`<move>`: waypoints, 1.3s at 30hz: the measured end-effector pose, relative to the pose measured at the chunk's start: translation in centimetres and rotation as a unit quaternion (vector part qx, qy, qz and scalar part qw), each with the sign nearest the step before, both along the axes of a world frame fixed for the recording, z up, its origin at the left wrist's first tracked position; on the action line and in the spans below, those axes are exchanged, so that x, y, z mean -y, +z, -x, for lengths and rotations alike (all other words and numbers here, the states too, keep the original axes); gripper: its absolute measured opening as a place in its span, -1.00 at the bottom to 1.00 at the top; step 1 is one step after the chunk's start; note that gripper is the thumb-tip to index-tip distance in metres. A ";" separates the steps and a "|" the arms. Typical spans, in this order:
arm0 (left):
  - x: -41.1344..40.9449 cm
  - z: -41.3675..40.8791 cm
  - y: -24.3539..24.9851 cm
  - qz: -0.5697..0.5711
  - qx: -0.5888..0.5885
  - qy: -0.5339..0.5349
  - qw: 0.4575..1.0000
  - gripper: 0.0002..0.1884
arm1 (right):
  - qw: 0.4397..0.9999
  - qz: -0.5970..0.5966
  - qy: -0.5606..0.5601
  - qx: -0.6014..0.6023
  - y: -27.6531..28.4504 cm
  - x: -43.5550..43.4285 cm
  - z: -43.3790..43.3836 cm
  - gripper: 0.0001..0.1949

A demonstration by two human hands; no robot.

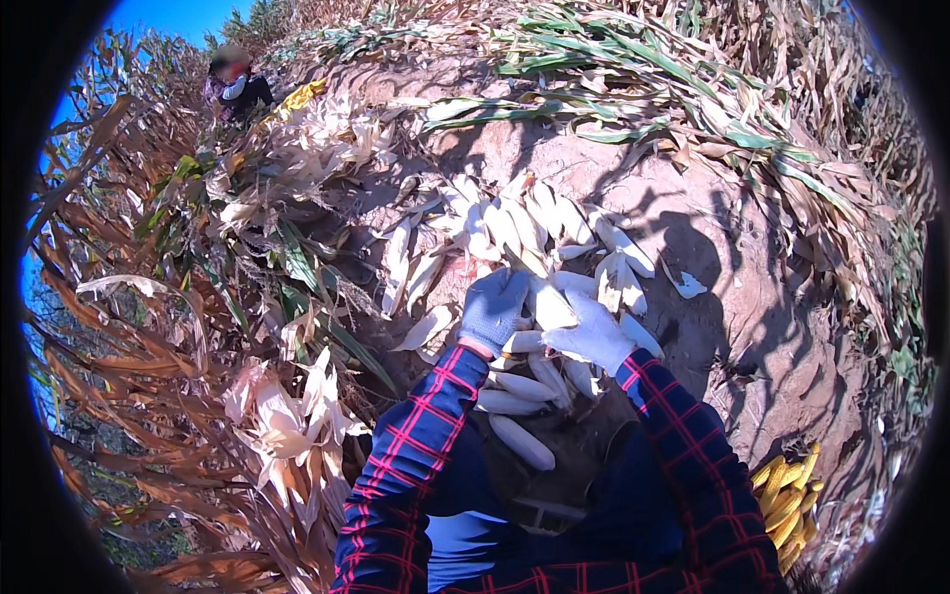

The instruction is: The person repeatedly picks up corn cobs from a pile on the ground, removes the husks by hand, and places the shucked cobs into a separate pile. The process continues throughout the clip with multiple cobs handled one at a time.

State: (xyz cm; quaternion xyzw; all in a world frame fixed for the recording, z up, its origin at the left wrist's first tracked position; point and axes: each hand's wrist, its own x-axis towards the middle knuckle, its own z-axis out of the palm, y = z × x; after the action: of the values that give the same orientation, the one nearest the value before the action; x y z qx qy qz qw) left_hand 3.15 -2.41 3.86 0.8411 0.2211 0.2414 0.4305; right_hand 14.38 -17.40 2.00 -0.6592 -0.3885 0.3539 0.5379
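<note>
My left hand (493, 312), in a grey knit glove, is closed at the left side of an ear of corn in its pale husk (551, 303). At the ear's lower right side lies my right hand (594, 330), in a whitish glove; its fingertips are partly hidden, so its grip is unclear. Unhusked ears (512, 223) are heaped just beyond both hands. Several more pale ears (522, 441) lie below the hands, between my legs.
Husked yellow cobs (788, 505) are piled at the lower right. Loose husks (286, 423) lie at the left beside dry standing stalks (119, 356). Cut leafy stalks (638, 74) cover the ground ahead. Another person (236, 89) is at the upper left, near yellow cobs (303, 96).
</note>
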 end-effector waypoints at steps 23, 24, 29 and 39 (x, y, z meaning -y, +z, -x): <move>1.2 -0.9 0.8 0.391 0.010 0.090 0.916 -0.64 | 0.993 -0.047 -0.053 -0.093 0.1 -0.9 1.8 -0.54; 1.1 -1.1 0.6 0.382 0.003 0.086 0.920 -0.64 | 0.990 -0.061 -0.047 -0.116 -1.2 -0.9 1.6 -0.51; 0.8 -1.0 0.0 0.149 -0.065 0.154 0.975 -0.66 | 0.992 0.091 -0.051 0.070 -4.1 -1.6 1.3 -0.41; 0.2 -3.2 -5.7 -0.041 -0.131 0.124 0.983 -0.63 | 0.958 0.045 -0.218 0.181 -2.2 -4.4 0.1 -0.57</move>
State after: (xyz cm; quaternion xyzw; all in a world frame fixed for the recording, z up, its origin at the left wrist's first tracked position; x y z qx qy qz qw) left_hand 6.30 -2.61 -1.88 0.8486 0.3680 0.1894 0.3296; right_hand 14.23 -13.04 -0.23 -0.8041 -0.3104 0.1200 0.4926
